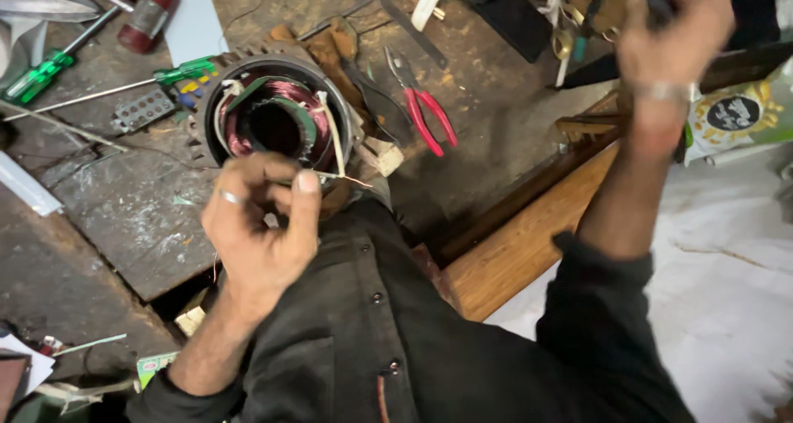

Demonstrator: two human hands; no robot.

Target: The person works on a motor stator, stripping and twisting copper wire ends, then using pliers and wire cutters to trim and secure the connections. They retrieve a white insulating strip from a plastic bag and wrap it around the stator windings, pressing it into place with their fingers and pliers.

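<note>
On the far left of the dark surface (124, 216) we see green-handled screwdrivers (186, 72). Our left hand (260, 216) pinches a thin wire (343, 178) beside the copper-wound motor stator (277, 113). Red pliers (425, 113) lie right of it. Our right hand (673, 39), raised far right, is clenched around something dark.

Left hand (263, 225) pinches thin wire right at the near rim of the motor stator (277, 117), copper windings visible inside. Right hand (673, 35) raised far right, gripping something dark, blurred. Red-handled pliers (423, 109) lie just right of stator.
</note>
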